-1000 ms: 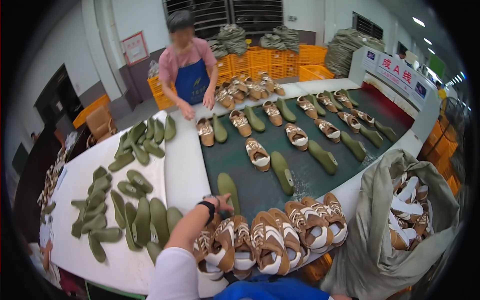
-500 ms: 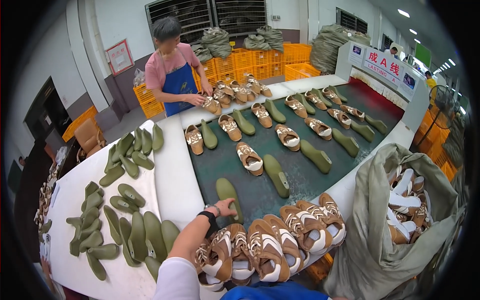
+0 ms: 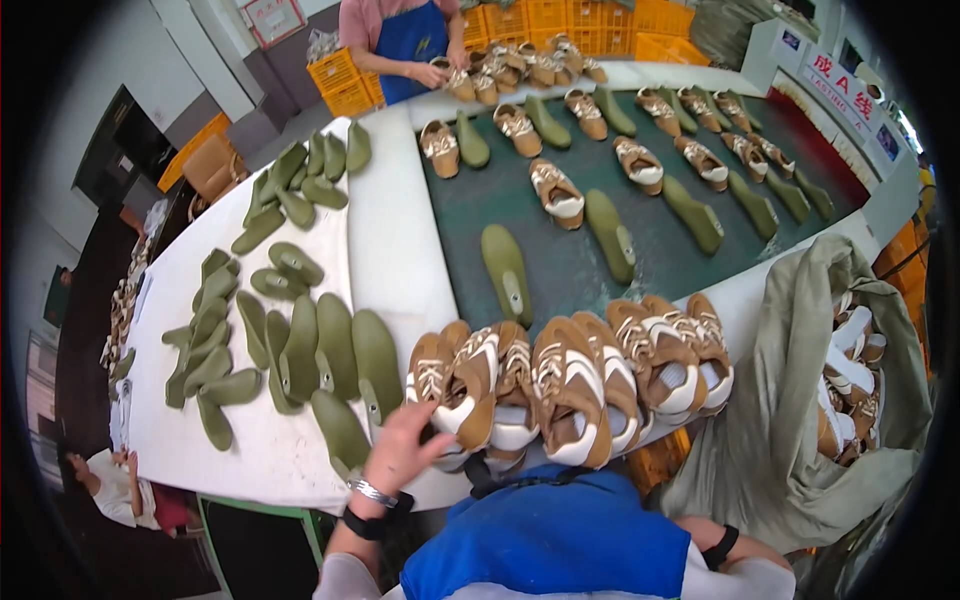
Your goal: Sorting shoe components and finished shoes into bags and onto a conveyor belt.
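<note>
So the left hand (image 3: 400, 450) is down at the near edge of the white counter (image 3: 385, 215), fingers (image 3: 428, 420) spread loosely and curled onto the nearest brown-and-white shoe (image 3: 462, 385) at the left end of the row. It reads as a light touch on the toe end, not a proper closed grip. The right hand isn't in view; only a forearm with a black wristband (image 3: 722, 547) shows at the bottom, so no telling what it's doing.

Stuff that could go sideways, in my view:

- The shoes (image 3: 590, 385) sit packed and overlapping just right of the fingers, several hanging over the counter's near edge. Pull one out with a loose hold and its neighbours could get dragged off onto the floor.
- A green shoe last (image 3: 340, 430) lies just left of the fingers, close to the edge. A sideways swipe of the wrist could knock it off.
- The green conveyor belt (image 3: 570, 270), beyond the fingertips, carries more lasts and shoes; anything nudged forward may land there out of order.
- The open cloth sack (image 3: 800, 400) is well off to the right, a long reach across the pile.
</note>
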The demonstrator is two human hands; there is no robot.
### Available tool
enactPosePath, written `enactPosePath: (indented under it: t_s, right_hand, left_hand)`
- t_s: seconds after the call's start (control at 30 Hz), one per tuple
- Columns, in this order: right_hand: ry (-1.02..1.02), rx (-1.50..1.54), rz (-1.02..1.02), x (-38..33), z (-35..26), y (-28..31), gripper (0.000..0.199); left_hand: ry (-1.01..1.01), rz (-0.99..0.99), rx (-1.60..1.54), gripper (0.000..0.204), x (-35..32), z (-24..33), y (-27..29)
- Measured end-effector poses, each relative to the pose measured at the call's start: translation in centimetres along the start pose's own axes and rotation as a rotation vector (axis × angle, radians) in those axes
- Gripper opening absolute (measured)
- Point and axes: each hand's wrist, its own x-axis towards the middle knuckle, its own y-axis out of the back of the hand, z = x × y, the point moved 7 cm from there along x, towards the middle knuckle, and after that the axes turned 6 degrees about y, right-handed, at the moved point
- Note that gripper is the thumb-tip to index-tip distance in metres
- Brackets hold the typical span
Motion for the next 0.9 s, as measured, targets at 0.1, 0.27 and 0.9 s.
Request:
enactPosePath:
  t_s: [0.1,0.27,0.9]
  right_hand:
    - [0.010,0.027,-0.037,0.5,-0.3,-0.7,0.037]
    - [0.001,0.035,-0.040,-0.1,-1.2,-0.8,0.037]
    - [-0.031,0.001,0.492,-6.3,-8.1,3.2,0.026]
  left_hand:
    - [0.166,0.076,-0.065,0.064,-2.6,-0.6,-3.9]
    - [0.049,0.219,-0.053,0.048,-1.7,0.1,-3.4]
    - [0.361,-0.161,-2.039,0.059,0.2,-1.5,-2.1]
